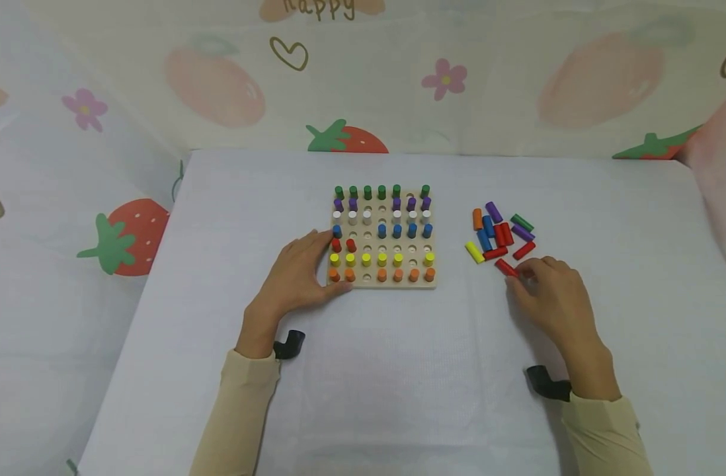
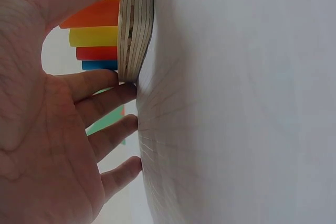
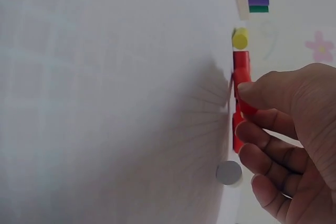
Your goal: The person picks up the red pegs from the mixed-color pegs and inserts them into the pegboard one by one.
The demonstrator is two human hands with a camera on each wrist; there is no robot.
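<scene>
A wooden peg board (image 1: 399, 285) holds rows of coloured pegs: green, purple, white, blue, red, yellow and orange, with some holes bare. My left hand (image 1: 297, 274) rests at its front left corner, thumb along the front edge and straight, spread fingers by the left side. In the left wrist view, the fingertips (image 2: 128, 92) meet the board's layered edge (image 2: 135, 24) and the cloth. My right hand (image 1: 556, 297) pinches a red peg (image 1: 506, 267) between thumb and index finger, at the near side of a loose pile. The other fingers curl loosely below, seen in the right wrist view.
Loose pegs lie right of the board, among them a yellow peg (image 1: 474, 252), an orange peg (image 1: 477, 219), a green peg (image 1: 522, 221) and several red, blue and purple ones. A white cloth (image 1: 399, 383) covers the table. Behind hangs a strawberry-printed curtain (image 1: 494, 99).
</scene>
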